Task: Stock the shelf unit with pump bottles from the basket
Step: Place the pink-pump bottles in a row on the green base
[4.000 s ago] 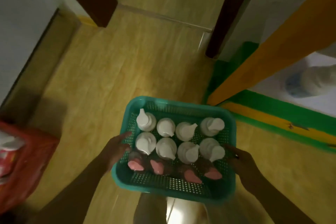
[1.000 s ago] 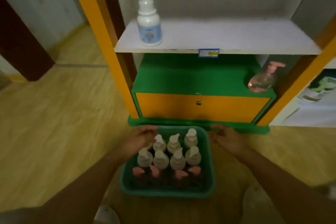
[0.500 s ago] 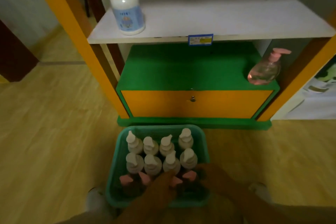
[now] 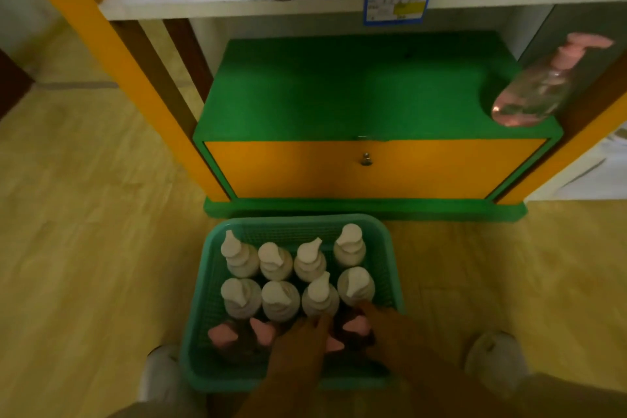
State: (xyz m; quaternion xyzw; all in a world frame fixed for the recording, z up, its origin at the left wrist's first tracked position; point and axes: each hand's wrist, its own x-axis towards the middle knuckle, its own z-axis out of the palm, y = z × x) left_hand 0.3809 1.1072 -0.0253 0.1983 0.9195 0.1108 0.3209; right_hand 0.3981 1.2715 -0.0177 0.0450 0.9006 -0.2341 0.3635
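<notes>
Reaching into the basket's (image 4: 203,299) near row: both hands (image 4: 298,343) (image 4: 390,332) are on pink-pump bottles (image 4: 354,326), finger closure unclear. Grip each body, lift straight, clear white tops (image 4: 320,285).

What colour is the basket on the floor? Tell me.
Teal green basket, with perforated walls, clearest in the head view.

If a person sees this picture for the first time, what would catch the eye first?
Probably the teal basket on the floor, packed with white-pump bottles and a near row of pink-pump bottles, where both hands reach in: left hand, right hand. Behind it stands the green and orange cabinet, with one pink-pump bottle on its right corner.
</notes>
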